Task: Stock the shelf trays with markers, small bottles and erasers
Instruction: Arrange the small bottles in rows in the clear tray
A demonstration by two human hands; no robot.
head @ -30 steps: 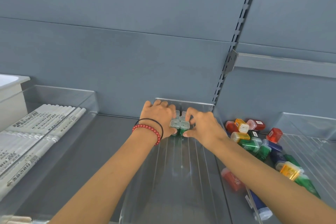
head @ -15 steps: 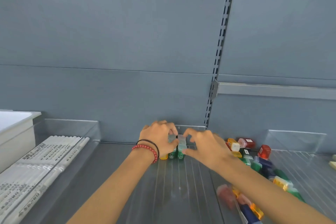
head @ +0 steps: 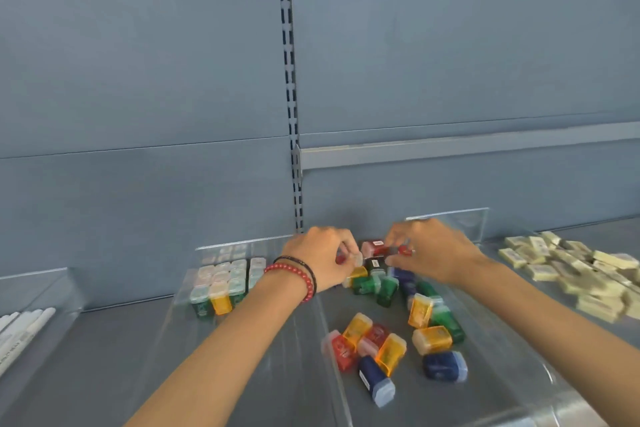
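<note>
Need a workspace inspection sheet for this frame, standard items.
Surface: grey shelf.
Job's things: markers at left; standing bottles in rows in the middle tray; loose bottles lying in the right tray; erasers heaped far right.
Clutter: nothing seen.
Grippers: left hand pinches a clear-capped bottle; right hand pinches a red bottle; both blurred.
Cables: nothing seen.
Surroundings: blue-grey back panel, slotted upright.

free: middle tray front | blocked: scattered bottles, clear divider
</note>
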